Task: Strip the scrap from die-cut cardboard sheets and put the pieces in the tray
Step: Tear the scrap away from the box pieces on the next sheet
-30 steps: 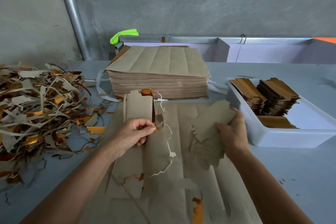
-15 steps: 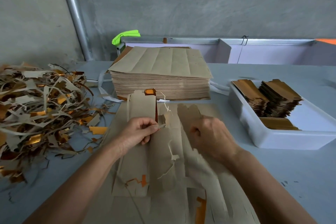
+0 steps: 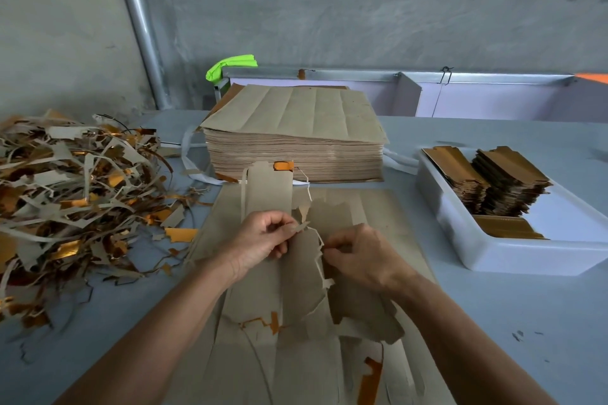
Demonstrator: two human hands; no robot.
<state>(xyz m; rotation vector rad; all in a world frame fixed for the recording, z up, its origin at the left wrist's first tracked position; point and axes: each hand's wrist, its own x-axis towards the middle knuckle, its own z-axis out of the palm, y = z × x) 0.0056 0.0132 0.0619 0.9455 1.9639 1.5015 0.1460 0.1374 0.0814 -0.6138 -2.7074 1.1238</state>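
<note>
A pale blue table (image 3: 493, 322) carries everything. The largest thing on it is the heap of scrap strips (image 3: 75, 194), grey-brown with gold-orange faces, sprawled over the left side. At the back centre stands a thick stack of uncut sheets (image 3: 296, 145), square and level. To the right sits a white tray (image 3: 513, 250) holding two piles of finished pieces (image 3: 493, 181) at its far end, gold faces up, with one more piece lying flat nearer the front wall.

Directly before the person lies the die-cut sheet (image 3: 371, 217) being worked, grey side up, already torn into panels with ragged edges and small orange patches showing at the near end. A long panel (image 3: 268, 191) rises from it, tilted up toward the stack, just left of centre.

The left hand (image 3: 263, 240) has its fingers curled and thumb closed on the lower part of that raised panel, so the panel stands above and beyond the grip. The right hand (image 3: 362, 256), just beside it, pinches what seems to be a thin jagged scrap edge (image 3: 317, 240) running between the two hands; the blur there makes the exact hold hard to read. The hands are near but not touching.
</note>
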